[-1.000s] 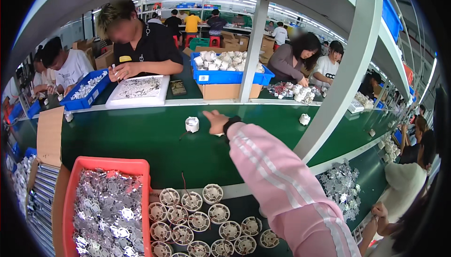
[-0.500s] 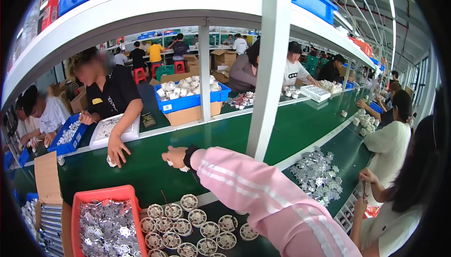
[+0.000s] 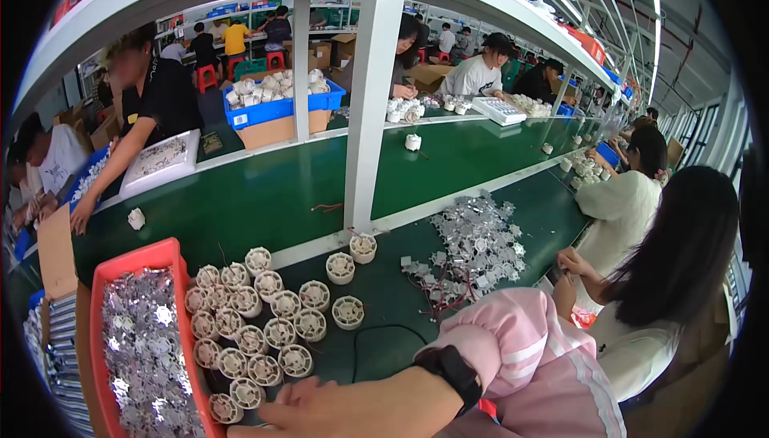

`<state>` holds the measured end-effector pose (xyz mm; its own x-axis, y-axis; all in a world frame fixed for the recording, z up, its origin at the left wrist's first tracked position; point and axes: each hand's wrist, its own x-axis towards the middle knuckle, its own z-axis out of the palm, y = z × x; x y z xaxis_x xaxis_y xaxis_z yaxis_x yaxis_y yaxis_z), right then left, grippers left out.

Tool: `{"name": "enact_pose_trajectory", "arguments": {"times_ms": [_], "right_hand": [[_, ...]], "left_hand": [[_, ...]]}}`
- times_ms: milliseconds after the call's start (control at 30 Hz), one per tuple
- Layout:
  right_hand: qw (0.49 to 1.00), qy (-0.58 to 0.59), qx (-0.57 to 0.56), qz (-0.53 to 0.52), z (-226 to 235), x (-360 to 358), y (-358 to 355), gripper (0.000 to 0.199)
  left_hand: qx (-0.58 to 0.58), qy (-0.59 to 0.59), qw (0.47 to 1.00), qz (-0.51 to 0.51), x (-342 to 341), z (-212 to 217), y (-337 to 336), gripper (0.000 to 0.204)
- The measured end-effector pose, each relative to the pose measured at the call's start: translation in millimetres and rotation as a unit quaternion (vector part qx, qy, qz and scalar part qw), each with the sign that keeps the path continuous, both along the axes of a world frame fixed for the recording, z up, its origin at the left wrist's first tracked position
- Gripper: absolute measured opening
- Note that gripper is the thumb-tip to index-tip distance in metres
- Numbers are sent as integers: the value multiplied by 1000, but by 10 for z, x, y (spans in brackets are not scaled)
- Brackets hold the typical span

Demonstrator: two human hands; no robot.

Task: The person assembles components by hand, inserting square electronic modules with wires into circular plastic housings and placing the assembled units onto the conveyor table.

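My right hand [image 3: 312, 407] reaches in from the right at the lower edge, bare below a pushed-up pink sleeve [image 3: 513, 334] and a black wristband [image 3: 454, 375]. It is beside the near end of a group of round white plastic housings [image 3: 264, 370] with open spoked tops. Its fingers are partly hidden and cut off by the picture's edge, so whether it holds anything does not show. My left hand is out of view. Beside the housings stands a red bin [image 3: 178, 294] full of shiny silver plates [image 3: 148, 342].
Beyond runs a green conveyor belt [image 3: 264, 222] carrying white parts [image 3: 137, 218]. A white post [image 3: 372, 93] rises at its near edge. Silver plates with red wires [image 3: 477, 246] lie heaped on the right. A co-worker's hand [image 3: 82, 213] is over the belt; another person [image 3: 673, 278] sits at right.
My right hand has drawn back from the belt to the housings near me. The view has shifted right. The co-worker across the belt has moved a hand left, away from a white part.
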<state>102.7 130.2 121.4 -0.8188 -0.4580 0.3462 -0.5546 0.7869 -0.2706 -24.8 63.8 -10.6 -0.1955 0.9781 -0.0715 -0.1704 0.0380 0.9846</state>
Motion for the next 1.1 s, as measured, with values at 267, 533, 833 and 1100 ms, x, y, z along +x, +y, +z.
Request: {"name": "enact_pose_trajectory", "arguments": {"times_ms": [267, 533, 833, 1100], "right_hand": [[949, 92, -248, -171, -668, 318, -342, 43], [766, 189, -450, -418, -1101, 809, 266, 53], [739, 40, -236, -629, -1702, 648, 1223, 49], [816, -112, -78, -562, -1413, 1032, 432, 31]], "left_hand": [[118, 17, 992, 35, 453, -268, -461, 42], [42, -37, 998, 19, 331, -437, -825, 59], [-36, -91, 995, 28, 364, -146, -607, 46], [5, -60, 997, 43, 189, -244, -709, 42]]}}
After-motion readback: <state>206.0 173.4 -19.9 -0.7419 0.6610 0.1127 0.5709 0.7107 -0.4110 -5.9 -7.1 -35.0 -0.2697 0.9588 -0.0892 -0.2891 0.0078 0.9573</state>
